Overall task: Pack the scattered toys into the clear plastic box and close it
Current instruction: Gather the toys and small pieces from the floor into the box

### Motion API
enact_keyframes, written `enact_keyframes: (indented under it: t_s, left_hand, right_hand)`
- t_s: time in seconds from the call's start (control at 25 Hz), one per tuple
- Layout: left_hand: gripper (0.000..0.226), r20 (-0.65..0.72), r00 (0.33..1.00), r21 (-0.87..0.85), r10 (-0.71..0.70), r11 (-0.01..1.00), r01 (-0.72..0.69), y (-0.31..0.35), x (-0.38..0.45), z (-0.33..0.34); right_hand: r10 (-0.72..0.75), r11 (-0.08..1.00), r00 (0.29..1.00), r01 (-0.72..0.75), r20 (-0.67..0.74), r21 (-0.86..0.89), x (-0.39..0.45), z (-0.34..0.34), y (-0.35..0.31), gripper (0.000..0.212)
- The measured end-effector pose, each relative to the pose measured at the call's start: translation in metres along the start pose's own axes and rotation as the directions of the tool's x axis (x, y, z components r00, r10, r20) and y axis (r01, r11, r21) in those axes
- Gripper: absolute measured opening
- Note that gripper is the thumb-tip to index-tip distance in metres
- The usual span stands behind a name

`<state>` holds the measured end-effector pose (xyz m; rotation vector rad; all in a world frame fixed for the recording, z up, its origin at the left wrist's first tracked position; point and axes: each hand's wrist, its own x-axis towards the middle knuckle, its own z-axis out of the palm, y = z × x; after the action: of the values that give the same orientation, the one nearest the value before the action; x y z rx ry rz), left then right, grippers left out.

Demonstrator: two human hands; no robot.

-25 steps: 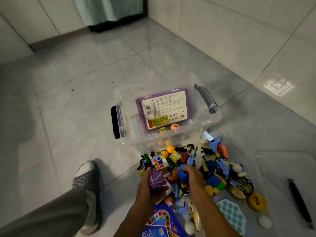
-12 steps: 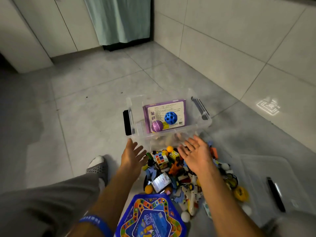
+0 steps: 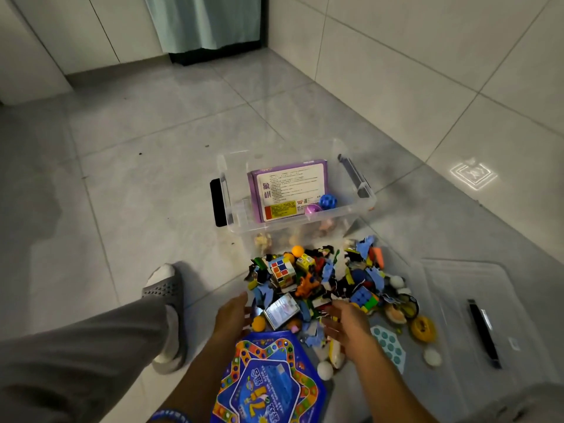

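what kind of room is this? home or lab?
Most likely a home, though which room is unclear: glossy grey floor tiles, tiled walls, a curtain hanging at the far end, and a toy pile on the floor by a clear plastic box.

purple box (image 3: 288, 190) label: "象棋" | other print on it: too small to read

Both forearms reach forward and down; left hand (image 3: 231, 316) open, fingers spread; right hand (image 3: 348, 326) open, palm turned inward.
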<state>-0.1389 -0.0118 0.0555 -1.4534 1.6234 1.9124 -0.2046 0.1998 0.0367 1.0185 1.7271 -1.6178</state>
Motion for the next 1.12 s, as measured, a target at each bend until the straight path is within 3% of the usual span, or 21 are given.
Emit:
enact_keyframes:
  t_s: [0.12,0.28,0.4,0.48,0.56,0.64,0.72,0.8,0.96,1.04,1.12]
  left_hand:
    - [0.02,0.008,0.989,0.276,0.148,0.95,-0.144,-0.005,0.028,0.022]
    - [0.027,0.171,0.917,0.554,0.361,0.735,-0.392,0.011,0.077,0.041]
    - [0.03,0.31,0.813,0.685,0.493,0.477,-0.551,0.03,0.117,0.057]
    - [0.048,0.393,0.771,0.681,0.501,0.405,-0.61,0.031,0.142,0.071]
    - [0.067,0.456,0.753,0.713,0.473,0.312,-0.628,0.024,0.159,0.087]
    - [0.073,0.426,0.773,0.81,0.47,0.182,-0.557,0.017,0.161,0.1]
    - [0.075,0.396,0.782,0.851,0.482,0.127,-0.51,0.009,0.161,0.107]
    - [0.075,0.38,0.809,0.834,0.449,0.21,-0.509,0.0,0.16,0.106]
    - [0.042,0.262,0.859,0.656,0.44,0.572,-0.493,0.002,0.146,0.095]
    - [0.038,0.176,0.902,0.527,0.394,0.736,-0.425,0.014,0.129,0.088]
    - [0.042,0.144,0.937,0.397,0.317,0.849,-0.349,0.021,0.109,0.077]
  right_hand:
    - [-0.105,0.975,0.994,0.095,-0.041,-0.199,0.021,0.014,-0.003,0.017]
    - [-0.248,0.893,0.967,0.254,0.065,-0.371,0.064,0.041,-0.031,0.01]
    - [-0.359,0.797,0.928,0.361,0.1,-0.484,0.101,0.061,-0.055,0.025]
    - [-0.418,0.676,0.896,0.416,0.148,-0.609,0.129,0.072,-0.061,0.047]
    - [-0.395,0.587,0.871,0.483,0.292,-0.649,0.148,0.082,-0.059,0.068]
    - [-0.366,0.549,0.821,0.571,0.439,-0.61,0.16,0.088,-0.049,0.071]
    - [-0.394,0.562,0.828,0.56,0.399,-0.609,0.169,0.09,-0.04,0.062]
    - [-0.37,0.604,0.878,0.476,0.304,-0.64,0.169,0.09,-0.036,0.056]
    - [-0.383,0.692,0.91,0.395,0.157,-0.604,0.156,0.087,-0.032,0.052]
    - [-0.349,0.857,0.936,0.335,0.039,-0.392,0.145,0.084,-0.036,0.034]
    - [-0.155,0.986,0.988,0.156,-0.025,0.065,0.125,0.078,-0.042,0.022]
